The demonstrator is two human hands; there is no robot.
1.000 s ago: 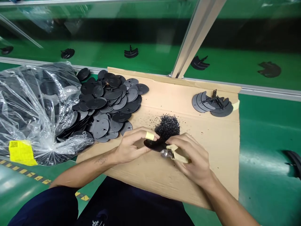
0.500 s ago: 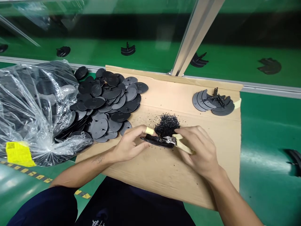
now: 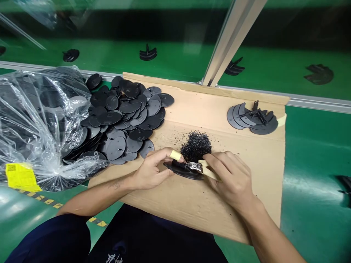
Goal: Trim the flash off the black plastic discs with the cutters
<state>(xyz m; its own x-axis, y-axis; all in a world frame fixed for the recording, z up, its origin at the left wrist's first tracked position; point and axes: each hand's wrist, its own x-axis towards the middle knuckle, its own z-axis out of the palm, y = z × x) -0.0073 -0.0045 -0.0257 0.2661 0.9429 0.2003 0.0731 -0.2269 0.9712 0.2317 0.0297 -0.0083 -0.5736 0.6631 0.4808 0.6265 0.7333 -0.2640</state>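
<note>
Your left hand [image 3: 152,170] pinches a black oval disc [image 3: 186,172] over the cardboard sheet [image 3: 175,204], toward its near edge; your right hand [image 3: 233,175] clasps nippers [image 3: 201,168], which could nick your finger [image 3: 162,155] (the taped one) if the disc twists

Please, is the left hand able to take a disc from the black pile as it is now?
Probably not at once: the left hand is gripping a black disc. The pile lies close by, seemingly unobstructed.

I wear dark navy clothing [image 3: 153,233] with white lettering [image 3: 114,258]; yellow tape [image 3: 175,155] rings one finger [image 3: 162,153] of my left hand [image 3: 150,170]; faint markings [image 3: 116,183] line that forearm [image 3: 93,197].
</note>
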